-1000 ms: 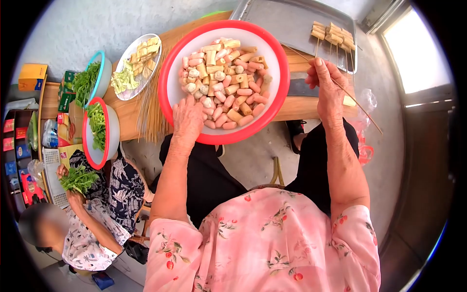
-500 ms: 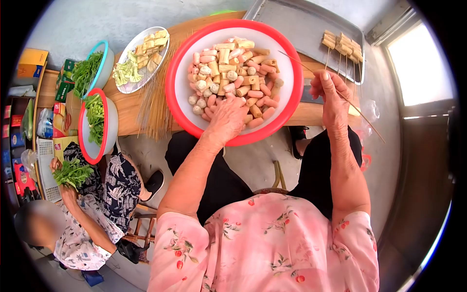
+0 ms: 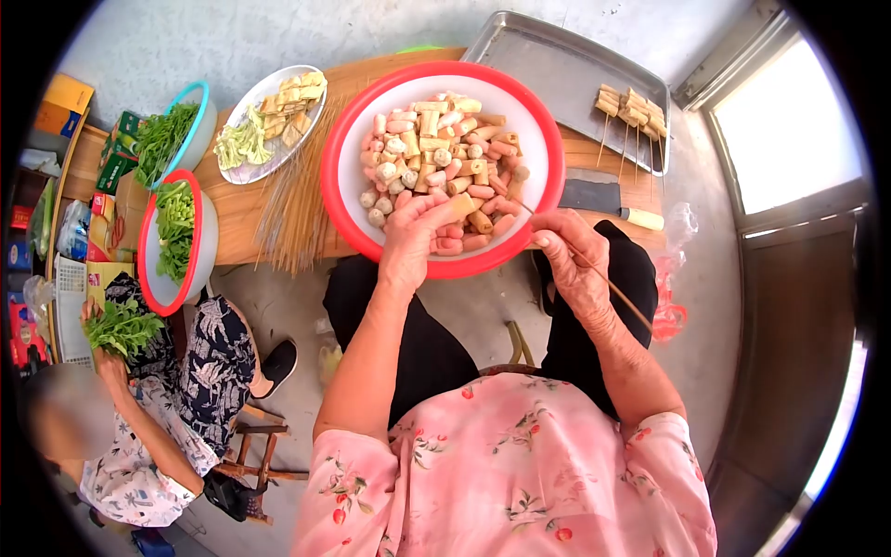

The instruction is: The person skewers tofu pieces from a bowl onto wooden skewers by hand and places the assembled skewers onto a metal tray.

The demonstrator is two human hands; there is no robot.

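Observation:
My left hand (image 3: 410, 243) pinches a short tan food roll (image 3: 457, 210) above the near side of a red-rimmed white basin (image 3: 343, 200). Inside the basin lie pink sausage pieces (image 3: 506, 226), more tan rolls and pale speckled balls (image 3: 368, 199). Just right of the basin's rim, my right hand (image 3: 577, 260) is closed on a thin wooden skewer (image 3: 624, 299). The skewer's tip points up and left over the basin's edge, apart from the roll. Its back end runs down to the right.
A cleaver (image 3: 591, 195) lies right of the basin. A metal tray (image 3: 548, 56) behind holds skewered rolls (image 3: 633, 110). Loose skewers (image 3: 295, 209), an oval plate (image 3: 264, 79) and basins of greens (image 3: 197, 246) stand left. A seated person (image 3: 153, 418) holds leafy greens (image 3: 122, 327).
My left hand has come up from the basin's pile with a tan roll. My right hand has moved left and down with the skewer, closer to the basin. The view has shifted slightly.

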